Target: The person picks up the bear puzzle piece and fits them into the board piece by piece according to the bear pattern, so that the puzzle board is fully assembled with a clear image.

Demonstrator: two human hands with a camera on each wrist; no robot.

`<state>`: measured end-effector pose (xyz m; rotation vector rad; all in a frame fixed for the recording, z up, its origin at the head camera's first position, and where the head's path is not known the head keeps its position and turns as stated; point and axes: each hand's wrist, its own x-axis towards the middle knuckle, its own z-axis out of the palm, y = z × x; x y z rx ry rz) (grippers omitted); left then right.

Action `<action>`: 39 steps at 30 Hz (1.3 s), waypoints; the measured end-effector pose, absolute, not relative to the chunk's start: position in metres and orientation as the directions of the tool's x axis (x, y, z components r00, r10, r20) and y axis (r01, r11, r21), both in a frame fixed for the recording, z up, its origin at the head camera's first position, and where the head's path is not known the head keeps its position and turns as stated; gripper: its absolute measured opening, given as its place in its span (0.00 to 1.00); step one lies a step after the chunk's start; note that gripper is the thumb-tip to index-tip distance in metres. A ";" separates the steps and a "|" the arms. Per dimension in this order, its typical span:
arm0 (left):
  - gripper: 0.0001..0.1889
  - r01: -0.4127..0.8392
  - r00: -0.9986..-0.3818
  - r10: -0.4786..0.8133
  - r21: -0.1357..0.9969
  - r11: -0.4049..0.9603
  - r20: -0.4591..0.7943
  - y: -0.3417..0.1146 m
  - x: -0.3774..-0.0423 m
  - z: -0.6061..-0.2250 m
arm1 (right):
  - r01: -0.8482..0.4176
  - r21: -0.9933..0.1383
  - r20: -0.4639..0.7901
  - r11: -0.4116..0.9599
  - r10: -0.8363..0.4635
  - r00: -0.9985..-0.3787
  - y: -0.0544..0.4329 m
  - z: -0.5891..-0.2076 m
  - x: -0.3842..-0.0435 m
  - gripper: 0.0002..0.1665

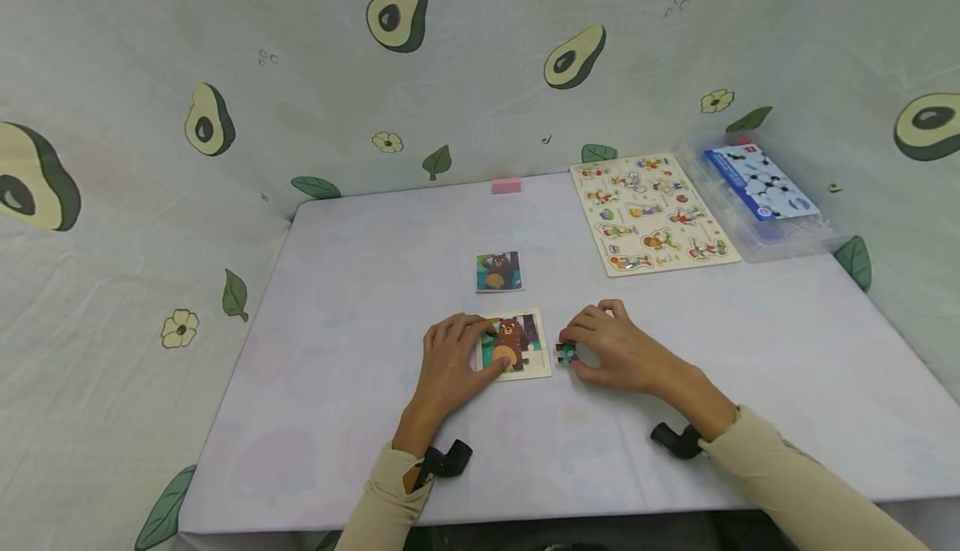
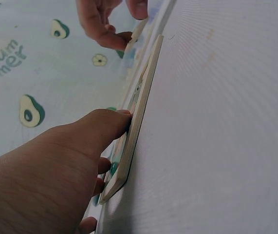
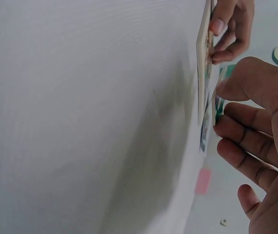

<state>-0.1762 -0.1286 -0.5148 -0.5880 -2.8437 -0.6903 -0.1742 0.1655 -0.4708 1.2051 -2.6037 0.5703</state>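
Observation:
A wooden jigsaw board (image 1: 545, 359) with a brown bear picture lies on the table, a pale gap showing at its lower right. My left hand (image 1: 450, 365) rests across its left side, thumb on the bear and fingertips near the upper left; the left wrist view shows the thumb (image 2: 110, 127) on its face. Just right of the board, my right hand (image 1: 617, 351) pinches a small green jigsaw piece (image 1: 566, 353) between thumb and fingers. In the right wrist view the piece (image 3: 217, 105) stands edge-on, partly hidden by the thumb. Above the board lies a square bear picture card (image 1: 498, 272).
A cream board (image 1: 600, 238) with several colourful figures lies at the back right. Beside it stands a clear plastic box (image 1: 787, 238) with a blue and white booklet (image 1: 765, 184) on top. A pink block (image 1: 506, 186) sits at the table's back edge.

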 end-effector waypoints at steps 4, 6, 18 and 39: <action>0.30 0.411 -0.910 0.337 0.410 0.814 0.242 -0.129 -0.176 -0.514 | -0.770 -0.255 0.343 0.585 -0.690 -0.637 0.160 -0.472 -0.176 0.17; 0.30 0.417 -0.906 0.341 0.406 0.813 0.249 -0.129 -0.176 -0.514 | -0.770 -0.256 0.336 0.584 -0.693 -0.637 0.157 -0.472 -0.176 0.17; 0.30 0.428 -0.901 0.352 0.386 0.817 0.255 -0.131 -0.177 -0.515 | -0.776 -0.264 0.323 0.573 -0.706 -0.630 0.142 -0.473 -0.180 0.16; 0.31 0.434 -0.898 0.359 0.378 0.818 0.254 -0.130 -0.178 -0.516 | -0.799 -0.194 0.330 0.569 -0.729 -0.600 0.125 -0.479 -0.184 0.15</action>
